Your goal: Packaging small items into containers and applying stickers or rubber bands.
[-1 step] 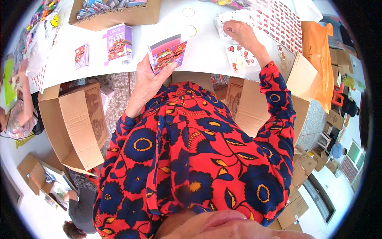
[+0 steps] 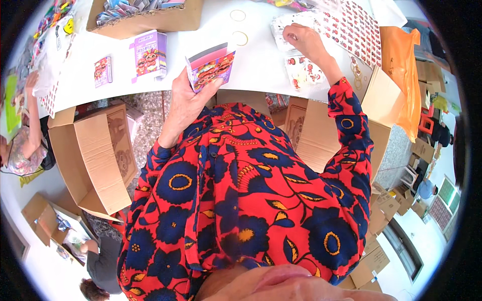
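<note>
My left hand (image 2: pixel 187 103) grips a small printed carton (image 2: pixel 213 70), purple and red with a cartoon figure, near the table's front edge. The carton's top is open, its flap standing up at the far side. Over a pile of clear packets with red printed figures (image 2: pixel 303 71), my right hand (image 2: pixel 305 41) has its fingers curled together. Whatever is between those fingertips is too small to make out. To the left of the held carton stands a larger purple printed box (image 2: pixel 149 55), and a small flat printed pack (image 2: pixel 103 71) lies farther left.
An open cardboard box (image 2: pixel 145 22) full of small packs sits at the back left. Sticker sheets (image 2: pixel 351 30) and an orange plastic bag (image 2: pixel 401 75) are at the right. Cartons (image 2: pixel 95 155) stand below the table edge. Another person's arm (image 2: pixel 32 110) shows far left.
</note>
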### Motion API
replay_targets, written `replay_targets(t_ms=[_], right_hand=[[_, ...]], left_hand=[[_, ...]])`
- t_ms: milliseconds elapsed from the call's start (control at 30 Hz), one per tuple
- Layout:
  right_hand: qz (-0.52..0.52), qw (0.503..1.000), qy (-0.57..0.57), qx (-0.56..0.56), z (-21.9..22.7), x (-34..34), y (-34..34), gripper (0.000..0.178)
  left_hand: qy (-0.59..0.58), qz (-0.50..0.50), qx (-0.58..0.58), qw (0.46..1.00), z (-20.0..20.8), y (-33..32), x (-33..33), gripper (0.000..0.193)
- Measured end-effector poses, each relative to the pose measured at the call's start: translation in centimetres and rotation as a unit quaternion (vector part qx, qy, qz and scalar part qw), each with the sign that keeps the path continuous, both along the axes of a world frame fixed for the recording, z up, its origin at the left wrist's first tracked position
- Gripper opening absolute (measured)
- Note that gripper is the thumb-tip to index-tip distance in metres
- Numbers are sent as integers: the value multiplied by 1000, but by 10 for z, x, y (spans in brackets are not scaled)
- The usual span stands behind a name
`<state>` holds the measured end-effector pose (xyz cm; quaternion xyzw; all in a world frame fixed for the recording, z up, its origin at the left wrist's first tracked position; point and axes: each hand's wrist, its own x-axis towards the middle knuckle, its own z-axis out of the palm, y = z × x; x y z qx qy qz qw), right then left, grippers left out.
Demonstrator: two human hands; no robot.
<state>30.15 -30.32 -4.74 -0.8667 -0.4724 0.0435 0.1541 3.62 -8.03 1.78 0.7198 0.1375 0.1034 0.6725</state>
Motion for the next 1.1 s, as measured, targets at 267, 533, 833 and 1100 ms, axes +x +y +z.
replay_targets(t_ms=[267, 533, 833, 1100], right_hand=[[-130, 964, 180, 144, 23, 8, -25, 6], [-103, 908, 312, 259, 106, -45, -8, 5], [155, 966, 123, 168, 136, -101, 46, 14], [33, 942, 201, 268, 142, -90, 29, 19]], left_hand=[[-9, -21, -10, 1000, -9, -6, 8, 38], [-16, -108, 68, 992, -31, -13, 22, 37], [-46, -143, 49, 987, -24, -21, 23, 37], [-21, -106, -30, 994, -31, -17, 18, 42]])
